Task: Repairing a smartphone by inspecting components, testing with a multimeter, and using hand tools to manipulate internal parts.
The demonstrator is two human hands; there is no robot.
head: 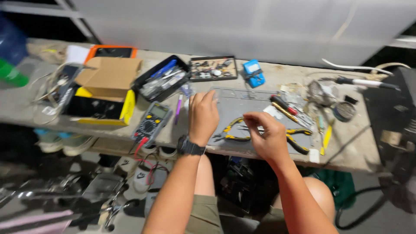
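Matt grey mat [242, 106], seemingly rubber

Bright overhead light washes the white wall [242, 26], while motion blur smears the edges and dim floor [52, 190].

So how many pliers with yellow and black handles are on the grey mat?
2. One pair of pliers lies between the two hands, beside the left hand. The other pair sticks out to the right from behind the right hand. The hands may hide more.
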